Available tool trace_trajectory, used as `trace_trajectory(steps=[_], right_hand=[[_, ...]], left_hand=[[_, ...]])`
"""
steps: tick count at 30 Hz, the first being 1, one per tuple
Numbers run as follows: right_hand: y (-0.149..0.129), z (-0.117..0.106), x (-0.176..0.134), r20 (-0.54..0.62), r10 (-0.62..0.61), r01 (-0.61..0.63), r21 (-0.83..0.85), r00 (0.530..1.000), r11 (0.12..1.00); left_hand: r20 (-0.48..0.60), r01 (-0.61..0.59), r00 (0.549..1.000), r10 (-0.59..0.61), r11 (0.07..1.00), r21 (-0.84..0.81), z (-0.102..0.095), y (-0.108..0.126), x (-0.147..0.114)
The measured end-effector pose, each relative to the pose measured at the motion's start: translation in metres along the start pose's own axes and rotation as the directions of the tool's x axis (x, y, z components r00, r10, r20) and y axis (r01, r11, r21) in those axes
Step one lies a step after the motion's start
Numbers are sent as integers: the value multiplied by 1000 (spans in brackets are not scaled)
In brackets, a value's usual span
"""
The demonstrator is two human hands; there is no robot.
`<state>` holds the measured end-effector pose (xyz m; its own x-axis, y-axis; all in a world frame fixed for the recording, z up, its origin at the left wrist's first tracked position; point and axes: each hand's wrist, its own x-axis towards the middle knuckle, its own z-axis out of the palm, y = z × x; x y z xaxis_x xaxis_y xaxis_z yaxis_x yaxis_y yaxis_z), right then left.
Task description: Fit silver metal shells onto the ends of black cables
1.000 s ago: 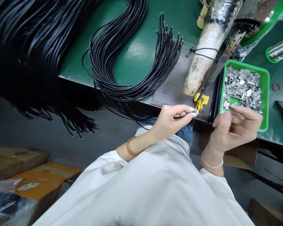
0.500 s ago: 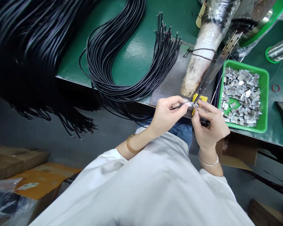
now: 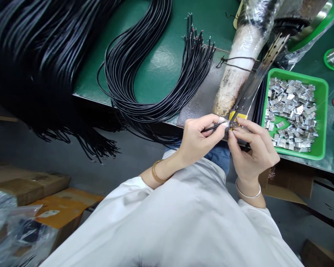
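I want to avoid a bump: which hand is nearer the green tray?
The right. The right hand is just left of the green tray, by its near-left corner; the left hand, pinching a black cable, is farther left.

By the front edge of the green desk (image 3: 161, 59), bare fingertips (image 3: 232, 138) hide much of a small silvery metal piece (image 3: 233, 125) from us; the picture's top crops the curved black cable bundle (image 3: 156, 112).
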<state>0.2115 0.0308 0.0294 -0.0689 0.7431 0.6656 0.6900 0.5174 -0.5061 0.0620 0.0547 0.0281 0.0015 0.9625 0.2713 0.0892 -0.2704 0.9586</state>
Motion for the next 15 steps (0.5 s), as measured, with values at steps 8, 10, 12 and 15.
trace_trajectory(steps=[8, 10, 12, 15], right_hand=[[-1, -2, -7, 35, -19, 20, -40, 999, 999], [-2, 0, -7, 34, -16, 17, -38, 999, 999], [-3, 0, -8, 15, 24, -25, 12, 1000, 1000], [4, -6, -12, -25, 165, -160, 140, 986, 977]], left_hand=[[71, 64, 995, -68, 997, 50, -6, -1, -1], [72, 62, 995, -66, 996, 65, -7, -1, -1], [78, 48, 995, -54, 996, 69, -7, 0, -1], [108, 15, 994, -22, 998, 63, -7, 1, -3]])
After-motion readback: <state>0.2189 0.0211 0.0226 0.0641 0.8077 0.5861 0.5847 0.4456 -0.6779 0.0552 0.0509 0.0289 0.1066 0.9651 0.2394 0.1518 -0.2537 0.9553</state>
